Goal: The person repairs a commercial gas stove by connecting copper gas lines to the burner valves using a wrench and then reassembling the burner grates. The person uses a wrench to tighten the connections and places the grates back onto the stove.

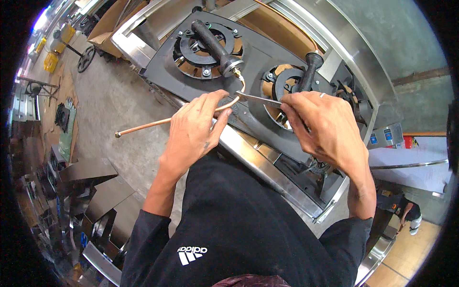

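A steel frame (246, 155) holds a black stove top (160, 71) with round burners (237, 45) set in its openings. Past its far left corner is a cardboard box (109, 32); what's in it I can't make out from here. Over the stove's near edge, a thin copper pipe (146, 126) runs lengthwise left to right, its free end pointing left and slightly toward the person, the other curving up to a black burner tube (210, 45). The left hand (191, 126) pinches the pipe; the right hand (327, 126) grips a flat metal tool (262, 99), tip at the bend.
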A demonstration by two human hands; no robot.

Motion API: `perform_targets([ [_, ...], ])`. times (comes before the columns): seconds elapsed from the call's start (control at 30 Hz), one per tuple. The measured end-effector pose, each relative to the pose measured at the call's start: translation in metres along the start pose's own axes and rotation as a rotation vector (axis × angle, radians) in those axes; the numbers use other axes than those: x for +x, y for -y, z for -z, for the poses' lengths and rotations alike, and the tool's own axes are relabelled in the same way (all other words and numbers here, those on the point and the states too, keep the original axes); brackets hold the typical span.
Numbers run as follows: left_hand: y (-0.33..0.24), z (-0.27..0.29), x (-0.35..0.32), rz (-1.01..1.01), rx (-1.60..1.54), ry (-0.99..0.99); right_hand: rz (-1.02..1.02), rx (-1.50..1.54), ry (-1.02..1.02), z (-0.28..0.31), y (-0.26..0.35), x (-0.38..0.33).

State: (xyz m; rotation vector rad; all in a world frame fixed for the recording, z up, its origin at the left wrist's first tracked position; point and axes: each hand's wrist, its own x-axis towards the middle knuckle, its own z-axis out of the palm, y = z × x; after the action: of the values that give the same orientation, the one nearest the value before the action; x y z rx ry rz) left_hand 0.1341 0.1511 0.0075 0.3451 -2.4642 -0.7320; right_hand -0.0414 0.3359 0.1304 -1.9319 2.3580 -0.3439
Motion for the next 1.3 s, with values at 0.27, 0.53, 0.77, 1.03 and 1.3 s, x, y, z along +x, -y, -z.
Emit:
perform_targets([
  [0.27,-0.008,-0.011,0.009,-0.014,0.133,0.024,-0.179,0.545,0.040,-0.001,-0.002,0.018],
  [0.53,-0.005,-0.032,0.013,-0.072,0.058,-0.076,-0.155,0.487,0.079,0.002,0.007,0.021],
  [0.77,0.000,-0.038,0.013,-0.182,0.123,-0.088,-0.154,0.585,-0.011,0.006,0.008,0.019],
  [1.03,0.007,-0.044,0.014,-0.091,0.172,-0.029,-0.955,-0.001,-0.621,-0.002,-0.030,-0.210],
  [1.3,-0.002,-0.042,0.012,0.004,0.220,0.039,-1.613,-0.057,-0.344,-0.169,0.045,-0.362],
])
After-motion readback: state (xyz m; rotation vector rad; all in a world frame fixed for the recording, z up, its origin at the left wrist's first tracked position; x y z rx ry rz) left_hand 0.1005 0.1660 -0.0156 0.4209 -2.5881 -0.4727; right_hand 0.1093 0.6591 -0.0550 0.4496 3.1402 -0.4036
